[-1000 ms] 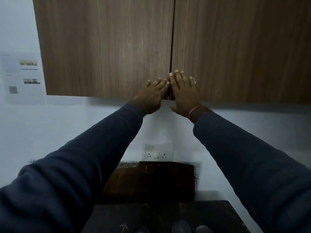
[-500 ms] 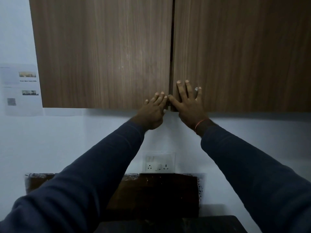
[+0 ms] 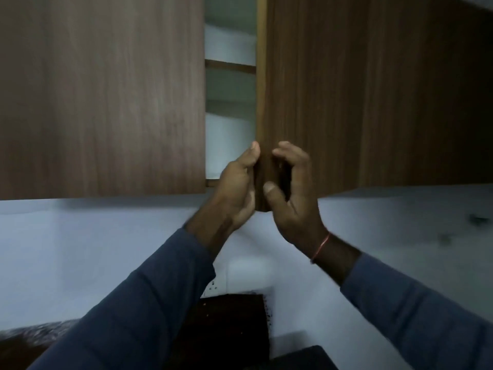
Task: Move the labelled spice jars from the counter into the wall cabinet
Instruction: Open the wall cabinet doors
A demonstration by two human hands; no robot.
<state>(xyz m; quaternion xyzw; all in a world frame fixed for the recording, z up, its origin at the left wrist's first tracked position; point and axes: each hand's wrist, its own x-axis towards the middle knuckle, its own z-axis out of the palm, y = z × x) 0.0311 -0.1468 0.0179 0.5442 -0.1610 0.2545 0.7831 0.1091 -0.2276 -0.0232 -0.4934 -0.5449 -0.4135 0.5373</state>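
The wooden wall cabinet fills the top of the view. Its left door (image 3: 101, 97) is closed. Its right door (image 3: 314, 89) stands partly swung out, and the gap shows a pale interior with a shelf (image 3: 230, 66). My left hand (image 3: 237, 182) grips the right door's lower inner edge, thumb on the edge. My right hand (image 3: 292, 190) is just right of it, fingers curled and apart, thumb resting on the door's face. No spice jars are in view.
A white wall runs below the cabinet, with a wall socket (image 3: 213, 287) partly hidden by my left sleeve. A dark backsplash panel (image 3: 229, 324) and a corner of the dark counter (image 3: 301, 359) lie at the bottom.
The right door has swung out from closed, opening a gap. My left hand shifted from the left door onto the right door's edge; my right hand went from flat to curled.
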